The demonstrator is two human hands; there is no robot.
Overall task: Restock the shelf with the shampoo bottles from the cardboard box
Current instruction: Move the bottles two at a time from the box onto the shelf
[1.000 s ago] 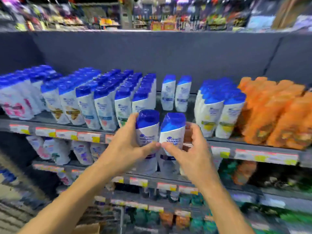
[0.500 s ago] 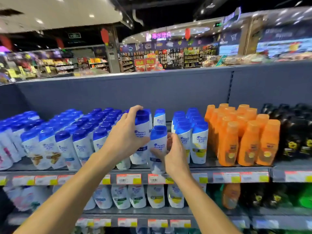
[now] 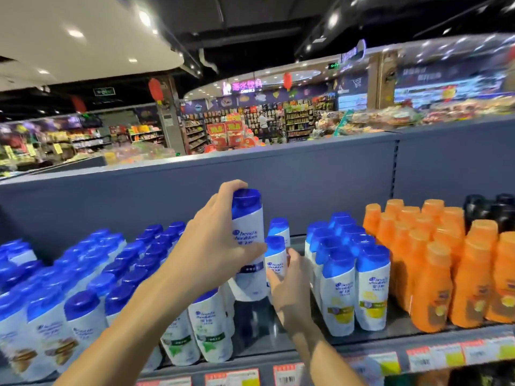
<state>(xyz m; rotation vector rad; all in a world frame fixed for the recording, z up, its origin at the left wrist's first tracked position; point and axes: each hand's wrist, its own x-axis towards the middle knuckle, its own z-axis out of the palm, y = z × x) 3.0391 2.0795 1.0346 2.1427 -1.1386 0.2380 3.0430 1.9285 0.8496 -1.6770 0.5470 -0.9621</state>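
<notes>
the shelf (image 3: 362,339) is a flat dark grey metal deck with a matt grey back panel and a front rail of glossy paper price tags (image 3: 434,358); on it stand rows of smooth plastic shampoo bottles (image 3: 80,319), white, softly rounded bodies with glossy blue dome caps, filling the 9 o'clock side; a second block of the same shape, with yellow label bands (image 3: 370,288), stands at 3 o'clock of the hands; beyond it, orange bottles (image 3: 429,285) with orange caps, and black ones (image 3: 485,210) at the far 3 o'clock edge.

the left hand (image 3: 211,246) has its grip wrapped round a tall white shampoo bottle (image 3: 248,229), fingers over the blue cap at 12 o'clock, thumb across the printed front; the bottle is upright, raised above the open lane in the rows; the right hand (image 3: 289,285) has its grip closed on a second shampoo bottle (image 3: 276,257), just at 3 o'clock of the first, upright, low in the same lane; whether its base touches the shelf cannot be told; one more blue-capped bottle (image 3: 280,228) stands behind at 12 o'clock.
</notes>
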